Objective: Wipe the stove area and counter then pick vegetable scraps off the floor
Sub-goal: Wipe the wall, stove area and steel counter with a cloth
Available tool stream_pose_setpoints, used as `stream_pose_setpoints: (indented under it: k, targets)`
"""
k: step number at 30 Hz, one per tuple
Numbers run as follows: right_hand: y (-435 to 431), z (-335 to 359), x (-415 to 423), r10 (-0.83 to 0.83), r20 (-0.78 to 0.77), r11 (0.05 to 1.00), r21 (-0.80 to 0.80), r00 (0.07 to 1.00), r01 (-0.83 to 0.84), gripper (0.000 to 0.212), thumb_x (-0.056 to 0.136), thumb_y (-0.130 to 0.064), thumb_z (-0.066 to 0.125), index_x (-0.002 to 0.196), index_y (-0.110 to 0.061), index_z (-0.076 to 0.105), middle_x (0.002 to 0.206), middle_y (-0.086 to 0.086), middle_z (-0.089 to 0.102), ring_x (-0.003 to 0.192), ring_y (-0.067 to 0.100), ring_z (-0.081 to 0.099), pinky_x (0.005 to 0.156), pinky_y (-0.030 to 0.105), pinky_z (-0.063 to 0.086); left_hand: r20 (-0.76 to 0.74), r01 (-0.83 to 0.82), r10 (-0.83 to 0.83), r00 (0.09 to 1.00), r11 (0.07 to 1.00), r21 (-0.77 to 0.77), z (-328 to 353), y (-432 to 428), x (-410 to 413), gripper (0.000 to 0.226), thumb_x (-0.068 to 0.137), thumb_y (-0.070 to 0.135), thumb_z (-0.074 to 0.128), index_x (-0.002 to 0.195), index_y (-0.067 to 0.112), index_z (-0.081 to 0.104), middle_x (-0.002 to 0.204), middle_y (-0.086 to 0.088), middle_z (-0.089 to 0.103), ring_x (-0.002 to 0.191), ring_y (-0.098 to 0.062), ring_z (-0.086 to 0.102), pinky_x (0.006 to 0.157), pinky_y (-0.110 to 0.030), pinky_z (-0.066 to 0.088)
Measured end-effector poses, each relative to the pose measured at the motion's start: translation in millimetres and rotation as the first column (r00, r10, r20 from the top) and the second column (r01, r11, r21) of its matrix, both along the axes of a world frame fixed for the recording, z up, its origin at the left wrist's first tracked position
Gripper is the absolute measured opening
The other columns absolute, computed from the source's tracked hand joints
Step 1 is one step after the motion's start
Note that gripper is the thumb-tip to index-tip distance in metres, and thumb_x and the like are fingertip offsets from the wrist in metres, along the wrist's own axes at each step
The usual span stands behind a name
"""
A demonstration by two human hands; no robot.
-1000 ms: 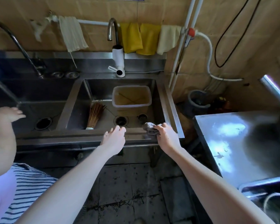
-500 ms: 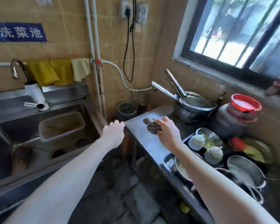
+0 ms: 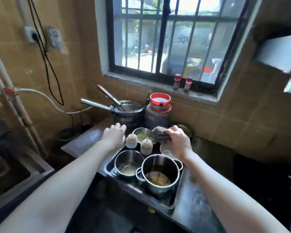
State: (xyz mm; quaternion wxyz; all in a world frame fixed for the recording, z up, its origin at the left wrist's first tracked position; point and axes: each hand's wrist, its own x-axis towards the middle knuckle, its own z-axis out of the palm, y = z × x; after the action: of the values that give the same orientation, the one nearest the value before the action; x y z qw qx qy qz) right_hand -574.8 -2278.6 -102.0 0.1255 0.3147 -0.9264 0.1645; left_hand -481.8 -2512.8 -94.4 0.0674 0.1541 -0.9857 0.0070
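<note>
The grey cloth [image 3: 160, 135] is bunched in my right hand [image 3: 177, 142], fingers and thumb curled tight round it. It hangs over the far part of the tray [image 3: 123, 183], just above the right rim of a steel bowl [image 3: 143, 134] and in front of the dark jar [image 3: 157, 117]. My left hand [image 3: 115, 135] holds nothing. It is well apart from the cloth, to the left.

Both my arms reach forward from the near edge. The left hand lies palm down with fingers straight and spread over the far left of the steel bench [image 3: 84, 143]; I cannot tell whether it touches the surface. My right wrist bends down over the tray.

The tray holds a large pot [image 3: 160, 175] with yellowish liquid at the bottom and, to its left, a smaller pot [image 3: 128, 163] with a little pale liquid. Beyond them stand two squeeze bottles [image 3: 131, 140], side by side. The bowl has something pale yellow-green in it. A small white dish [image 3: 165, 150] sits under my right hand. The jar carries a red funnel [image 3: 160, 98], and left of it a wire strainer [image 3: 130, 107] rests in a dark pot [image 3: 128, 119].
</note>
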Motion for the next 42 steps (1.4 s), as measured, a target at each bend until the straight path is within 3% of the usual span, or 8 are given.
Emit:
stream_pose_setpoints:
  k: [10,21,27,35,42]
  targets:
    - [184,2,-36,-0.394,-0.035,0.919,0.011,0.918,0.395,0.038,0.085,-0.013,0.052,0.121,-0.022,0.058,0.114,0.003,0.053,0.109,0.022,0.050,0.080,0.034,0.050,-0.018,0.328,-0.329,0.944,0.943,-0.057,3,164,-117,0.028,0.092,0.019,0.044,0.120,0.017,0.046,0.118,-0.007,0.050,0.112,-0.028,0.052,0.088,-0.041,0.042]
    - [278,-4,-31,-0.648,0.019,0.762,0.004,0.762,0.648,0.043,0.085,-0.009,0.052,0.124,-0.025,0.057,0.109,0.000,0.050,0.107,0.022,0.047,0.074,0.035,0.048,0.016,0.583,-0.584,0.811,0.808,-0.083,-4,242,-185,0.028,0.095,0.023,0.040,0.122,0.015,0.045,0.121,-0.008,0.048,0.117,-0.027,0.050,0.092,-0.040,0.041]
    - [297,-6,-29,-0.677,-0.004,0.736,0.031,0.736,0.676,0.042,0.085,-0.009,0.053,0.125,-0.022,0.057,0.110,0.001,0.050,0.108,0.023,0.048,0.075,0.038,0.048,0.014,0.650,-0.651,0.759,0.756,-0.074,-18,265,-202,0.030,0.095,0.028,0.042,0.123,0.017,0.043,0.120,-0.007,0.048,0.117,-0.026,0.050,0.091,-0.039,0.042]
    - [332,-3,-46,-0.651,-0.011,0.757,0.071,0.759,0.650,0.042,0.086,-0.009,0.052,0.126,-0.021,0.057,0.112,0.003,0.050,0.110,0.024,0.047,0.072,0.036,0.044,-0.019,0.609,-0.612,0.791,0.789,-0.080,-11,289,-199,0.028,0.095,0.028,0.042,0.119,0.016,0.045,0.120,-0.006,0.048,0.115,-0.025,0.051,0.089,-0.038,0.043]
    - [404,22,-78,-0.578,-0.058,0.795,0.183,0.814,0.578,0.042,0.090,-0.011,0.050,0.130,-0.023,0.054,0.117,0.003,0.050,0.113,0.025,0.046,0.080,0.038,0.047,-0.071,0.518,-0.520,0.851,0.854,-0.054,15,368,-199,0.035,0.094,0.025,0.048,0.126,0.013,0.044,0.122,-0.007,0.048,0.116,-0.025,0.051,0.089,-0.037,0.042]
